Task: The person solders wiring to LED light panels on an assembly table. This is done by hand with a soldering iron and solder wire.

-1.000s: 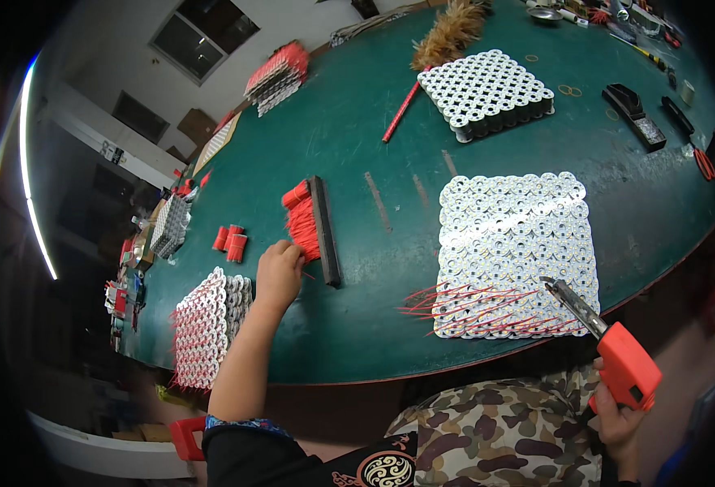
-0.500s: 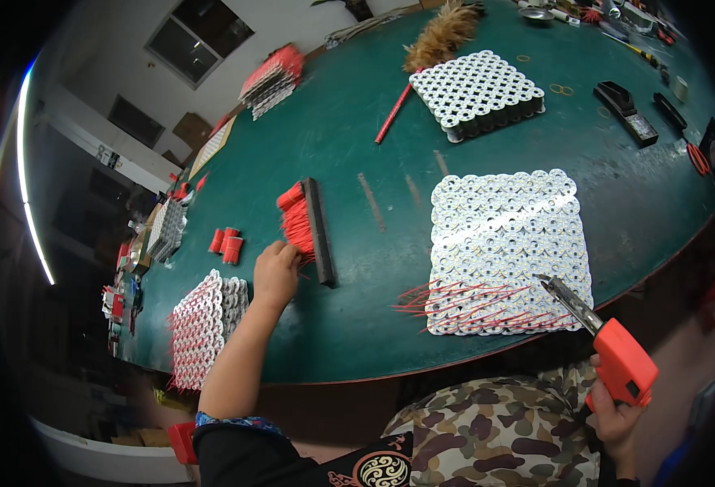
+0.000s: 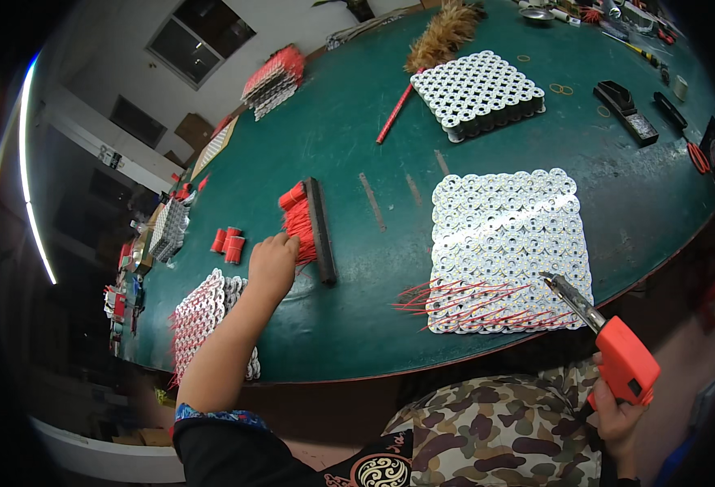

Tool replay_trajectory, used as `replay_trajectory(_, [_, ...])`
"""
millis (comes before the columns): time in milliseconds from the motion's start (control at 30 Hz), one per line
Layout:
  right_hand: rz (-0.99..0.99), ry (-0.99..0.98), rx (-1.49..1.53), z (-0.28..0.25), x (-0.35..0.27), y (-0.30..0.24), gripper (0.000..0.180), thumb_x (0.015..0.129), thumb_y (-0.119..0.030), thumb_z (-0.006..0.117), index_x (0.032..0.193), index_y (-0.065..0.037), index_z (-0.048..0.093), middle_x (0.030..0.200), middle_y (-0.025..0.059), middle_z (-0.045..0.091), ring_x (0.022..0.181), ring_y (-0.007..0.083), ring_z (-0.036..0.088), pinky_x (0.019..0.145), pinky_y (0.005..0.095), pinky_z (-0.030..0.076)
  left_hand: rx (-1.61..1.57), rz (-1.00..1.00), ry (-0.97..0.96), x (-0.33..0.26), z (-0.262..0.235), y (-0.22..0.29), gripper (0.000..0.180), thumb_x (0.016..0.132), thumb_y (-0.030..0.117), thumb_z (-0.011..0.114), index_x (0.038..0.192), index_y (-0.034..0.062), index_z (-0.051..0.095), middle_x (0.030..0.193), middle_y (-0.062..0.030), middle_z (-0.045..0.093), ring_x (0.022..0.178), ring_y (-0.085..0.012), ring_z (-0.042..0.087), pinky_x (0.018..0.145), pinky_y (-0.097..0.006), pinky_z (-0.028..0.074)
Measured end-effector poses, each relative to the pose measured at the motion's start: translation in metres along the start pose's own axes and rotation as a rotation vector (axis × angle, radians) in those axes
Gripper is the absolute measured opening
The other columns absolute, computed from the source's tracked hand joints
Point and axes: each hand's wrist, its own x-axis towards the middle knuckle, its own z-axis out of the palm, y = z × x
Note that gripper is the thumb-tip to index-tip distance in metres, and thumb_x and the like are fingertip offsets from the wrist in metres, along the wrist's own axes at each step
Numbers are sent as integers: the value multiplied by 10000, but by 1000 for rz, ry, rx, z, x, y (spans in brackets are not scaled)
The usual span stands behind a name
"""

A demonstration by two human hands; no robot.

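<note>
My left hand (image 3: 273,264) is at the near end of a pile of thin red wires (image 3: 299,225); its fingers are bent and pressed together on wire ends, though the fingertips are partly hidden. The pile lies along a dark bar (image 3: 319,231). Low at the right, my right hand (image 3: 615,418) grips a soldering gun (image 3: 627,361) with a red body. Its metal tip points at a white panel (image 3: 508,235) of round scalloped modules. Red wires (image 3: 487,304) run across the panel's near rows, and several stick out past its left edge.
Left of my forearm stands a stack of wired panels (image 3: 199,316), with red wire bundles (image 3: 229,242) beyond it. Farther off are a panel stack (image 3: 483,89), a feather duster (image 3: 443,36), a black tray (image 3: 625,112) and rubber bands (image 3: 560,89). The green table (image 3: 366,308) curves along its near edge.
My left hand has shifted slightly up and left over the red wires, and its forearm has swung left. The soldering gun has barely moved.
</note>
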Motion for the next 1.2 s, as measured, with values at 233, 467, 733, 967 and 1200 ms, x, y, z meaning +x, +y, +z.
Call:
replay_trajectory(233, [-11,23,-9,-1,-1,-1,382,917,12,590,1296,50,564,1183,114,680,891,100,611,809,271,495,-15,-131,-173,4,-5,0,91,831,33,580,916,46,607,935,-134,676,881,-331,685,742,-446,557])
replay_trajectory(467, [132,41,32,-5,-3,-1,353,874,-41,636,1202,81,586,1152,196,660,975,226,663,857,332,512,40,-37,-283,8,-16,6,108,854,35,567,959,30,590,934,-147,676,889,-329,690,751,-433,568])
replay_trajectory(733, [-28,-15,-51,-12,-4,9,390,917,12,587,1304,55,565,1163,104,680,839,78,592,768,257,488,-27,-89,-217,0,-5,-9,106,859,41,556,949,42,611,958,-144,660,923,-333,671,764,-439,561])
replay_trajectory(967, [-20,18,-11,-5,0,2,365,918,13,581,1280,57,585,1147,104,685,847,87,603,774,262,494,-44,-163,-48,11,-25,-5,84,837,49,569,910,58,609,889,-107,620,892,-314,655,753,-450,541])
replay_trajectory(1200, [-25,-22,-8,-7,-1,1,372,915,4,598,1283,57,588,1158,105,684,860,90,611,778,267,500,134,40,-41,42,-51,26,95,822,90,587,882,91,662,888,-68,616,897,-263,634,770,-396,488])
